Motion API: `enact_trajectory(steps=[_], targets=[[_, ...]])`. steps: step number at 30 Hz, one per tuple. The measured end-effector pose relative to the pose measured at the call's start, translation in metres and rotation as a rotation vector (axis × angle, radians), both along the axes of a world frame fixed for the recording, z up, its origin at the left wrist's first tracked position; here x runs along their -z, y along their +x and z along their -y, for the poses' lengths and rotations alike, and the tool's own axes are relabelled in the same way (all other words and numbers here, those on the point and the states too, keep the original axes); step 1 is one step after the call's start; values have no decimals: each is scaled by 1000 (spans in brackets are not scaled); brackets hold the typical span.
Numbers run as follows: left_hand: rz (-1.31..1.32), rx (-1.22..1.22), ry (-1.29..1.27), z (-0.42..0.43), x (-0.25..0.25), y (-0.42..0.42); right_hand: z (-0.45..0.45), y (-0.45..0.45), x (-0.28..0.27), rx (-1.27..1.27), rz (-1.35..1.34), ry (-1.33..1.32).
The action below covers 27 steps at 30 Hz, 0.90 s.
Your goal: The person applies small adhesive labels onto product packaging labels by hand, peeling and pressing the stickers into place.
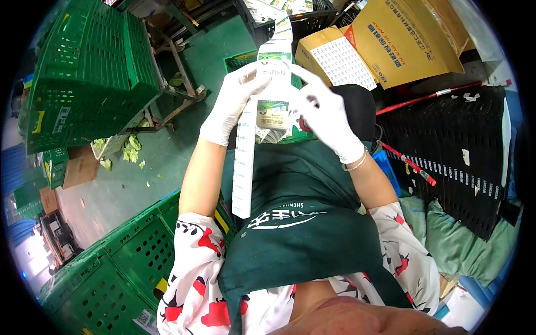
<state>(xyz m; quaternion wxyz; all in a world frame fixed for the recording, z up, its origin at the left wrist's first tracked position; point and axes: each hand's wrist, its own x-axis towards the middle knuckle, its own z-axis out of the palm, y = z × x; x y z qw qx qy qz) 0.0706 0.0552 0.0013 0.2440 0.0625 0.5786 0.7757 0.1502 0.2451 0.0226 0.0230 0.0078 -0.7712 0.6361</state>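
A long strip of printed labels (274, 57), white with green panels, runs down between my hands from the black crate at the top. My left hand (235, 99), in a white glove, pinches the strip at its left edge. A folded white length of label strip (243, 167) hangs from beneath this hand over the apron. Across from it, my gloved right hand (325, 114) has its fingers bent against the strip's right edge; the exact fingertip contact is partly hidden. Just below the hands, a green-and-cream label (273, 115) faces up.
Green plastic crates (92, 72) stack at the left, with more at lower left. Cabbage leaves (132, 149) lie on the green floor. At upper right is a cardboard box (399, 42) beside a sheet of small labels (344, 62). Black crates (446, 156) stand at the right.
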Motion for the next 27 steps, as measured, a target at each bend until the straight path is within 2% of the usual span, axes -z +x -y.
enact_trajectory(steps=[2, 5, 8, 11, 14, 17, 19, 20, 21, 23, 25, 26, 27], targets=[[-78, 14, -62, -3, -2, 2, -7, -11, 6, 170, 12, -172], [-129, 96, -149, -3, 0, 4, -19, -21, 2, 119, 147, -217], [-94, 120, -153, -6, -6, 10, -6, -28, 3, 167, 121, -197], [-76, 135, -140, -3, -1, 10, -4, -36, 15, 134, -97, 57], [-69, 141, -175, 5, -4, 7, -12, -45, 30, 269, -162, 547], [-162, -127, -96, 1, 6, 0, -26, -46, 48, 275, -97, 396], [-225, -365, -172, 5, 15, -17, -17, -28, 19, 182, 116, -73], [-238, -459, -176, 9, 24, -26, -19, -15, 21, 26, 147, -145], [-253, -552, -177, 12, 30, -33, -15, -4, 21, -71, 99, -115], [-300, -661, -125, 15, 40, -40, 2, 23, 11, -95, 115, -164], [-321, -761, -94, 16, 45, -41, 9, 42, 15, -40, -32, 205], [-308, -750, -112, 17, 47, -41, 12, 45, 21, -39, -84, 82], [-294, -737, -129, 18, 48, -41, 10, 46, 24, -7, -21, 32]])
